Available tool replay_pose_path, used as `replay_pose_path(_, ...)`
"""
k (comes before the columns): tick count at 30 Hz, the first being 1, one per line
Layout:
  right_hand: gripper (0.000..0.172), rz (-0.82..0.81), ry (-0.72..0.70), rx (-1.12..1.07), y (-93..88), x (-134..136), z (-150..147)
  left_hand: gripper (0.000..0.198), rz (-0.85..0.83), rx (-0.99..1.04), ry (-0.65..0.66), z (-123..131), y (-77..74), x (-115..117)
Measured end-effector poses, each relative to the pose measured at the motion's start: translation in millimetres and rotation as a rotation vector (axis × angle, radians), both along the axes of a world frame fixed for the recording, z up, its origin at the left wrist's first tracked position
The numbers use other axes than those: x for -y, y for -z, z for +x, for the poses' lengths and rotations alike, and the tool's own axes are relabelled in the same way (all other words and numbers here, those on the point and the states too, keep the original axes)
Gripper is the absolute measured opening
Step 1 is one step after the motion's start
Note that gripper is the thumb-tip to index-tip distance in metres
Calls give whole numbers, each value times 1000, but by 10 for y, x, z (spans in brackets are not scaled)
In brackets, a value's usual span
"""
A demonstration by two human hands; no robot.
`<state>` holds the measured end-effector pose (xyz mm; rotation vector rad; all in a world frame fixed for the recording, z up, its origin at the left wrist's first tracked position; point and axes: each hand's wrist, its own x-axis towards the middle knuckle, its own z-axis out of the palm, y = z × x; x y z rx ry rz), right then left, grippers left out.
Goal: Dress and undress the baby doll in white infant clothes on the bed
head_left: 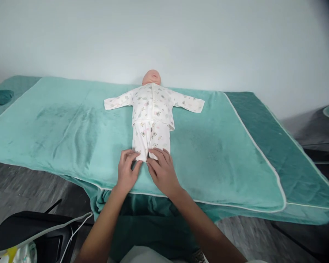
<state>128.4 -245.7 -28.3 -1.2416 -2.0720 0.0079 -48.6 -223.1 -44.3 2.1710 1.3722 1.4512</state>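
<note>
A baby doll point(152, 77) lies on its back on a green covered bed, its head toward the wall. It wears a white patterned baby shirt point(152, 104), whose sleeves stretch out to both sides, and matching baby trousers point(142, 137). At the near end of the trousers, my left hand point(127, 171) has its curled fingers and thumb at the cuff of the left-side leg. My right hand point(163, 171) grips the cuff of the other leg in the same way, its fingertips over the cloth. No feet show below the cuffs.
A light green blanket point(214, 157) with white piping covers the bed, over a darker green cover point(279, 138) at the right. Behind is a pale wall point(164, 36). At lower left stands a black chair point(24, 223), with cables point(57, 226) crossing it.
</note>
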Motion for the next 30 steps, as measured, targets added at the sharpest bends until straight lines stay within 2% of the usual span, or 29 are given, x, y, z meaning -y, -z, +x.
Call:
replay_pose_path(3,28,25,15,-69,86,6,32,26,10,-141,-29,96,2,5)
replay_pose_path(6,37,57,32,-121,110,-30,73,20,20,-87,-52,156,2,-9)
replay_pose_path(10,32,102,38,-185,95,-98,141,20,24,-12,-79,170,34,-1)
replay_pose_path(16,32,119,19,-244,117,-48,195,24,113,-159,-121,154,91,59)
replay_pose_path(21,33,152,45,-297,142,62,203,29,171,-220,-99,174,71,68)
replay_pose_path(25,34,173,97,-306,173,106,189,34,147,-271,-35,244,47,57)
replay_pose_path(30,32,112,193,-369,219,66,150,42,101,-267,-66,362,44,59)
